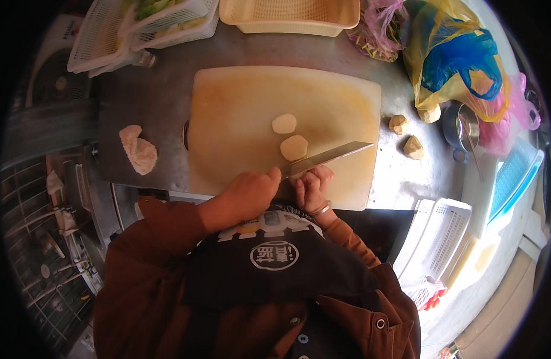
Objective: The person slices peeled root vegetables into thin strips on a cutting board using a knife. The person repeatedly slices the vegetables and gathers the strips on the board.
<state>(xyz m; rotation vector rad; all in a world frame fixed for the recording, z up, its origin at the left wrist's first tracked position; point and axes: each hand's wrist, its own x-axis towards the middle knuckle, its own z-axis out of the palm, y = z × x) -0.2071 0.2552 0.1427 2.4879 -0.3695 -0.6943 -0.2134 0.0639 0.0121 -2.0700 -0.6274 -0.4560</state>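
Observation:
My left hand [251, 192] is closed round the handle of a kitchen knife [335, 157], whose broad blade points right and slightly away over the cutting board [239, 102]. Close beside the blade's near side is my right hand [312, 186], fingers curled in, a bracelet on its wrist. Whatever those fingers hold, if anything, is hidden. Just beyond the blade lies a pale, peeled piece of root vegetable [294, 147], with a thin edge of something pale beneath it. A second pale, rounded piece [284, 124] lies flat a little farther off.
Right of the board are peeled round vegetables [413, 147] and a metal pot [461, 122]. Plastic bags [461, 60] crowd the far right. A cream basket [287, 27] stands at the back, white baskets [99, 42] far left. A crumpled white cloth [138, 149] lies left.

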